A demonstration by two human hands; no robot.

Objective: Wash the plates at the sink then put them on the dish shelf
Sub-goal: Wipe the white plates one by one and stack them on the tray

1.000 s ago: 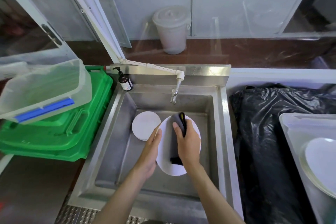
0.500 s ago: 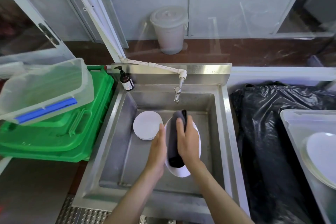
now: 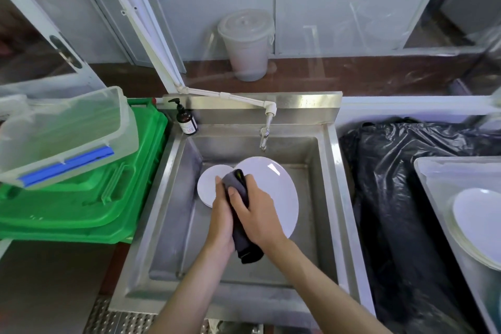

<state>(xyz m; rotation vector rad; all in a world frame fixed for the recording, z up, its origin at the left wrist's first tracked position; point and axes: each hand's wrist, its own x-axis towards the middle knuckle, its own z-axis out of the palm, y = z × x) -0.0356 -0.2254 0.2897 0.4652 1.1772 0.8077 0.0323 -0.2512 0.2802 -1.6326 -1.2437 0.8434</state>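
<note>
A large white plate (image 3: 273, 190) stands tilted in the steel sink (image 3: 334, 198). My left hand (image 3: 221, 221) holds it at its left rim. With my right hand (image 3: 259, 215) I grip a dark grey cloth (image 3: 240, 190) and press it against the plate's left part. The cloth hangs down between both hands. A smaller white plate (image 3: 207, 184) lies on the sink floor just left of the large one, partly hidden by my fingers. No water is visible at the faucet (image 3: 264, 138).
A brown soap bottle (image 3: 186, 122) stands at the sink's back left corner. Green crates (image 3: 81, 198) with a clear tub (image 3: 62, 130) sit to the left. At the right are a black bag (image 3: 393, 184) and a tray (image 3: 433, 171) holding white plates (image 3: 477, 214).
The large plate has turned so more of its face shows to the right. Both hands and the cloth have shifted to its left edge, over the small plate.
</note>
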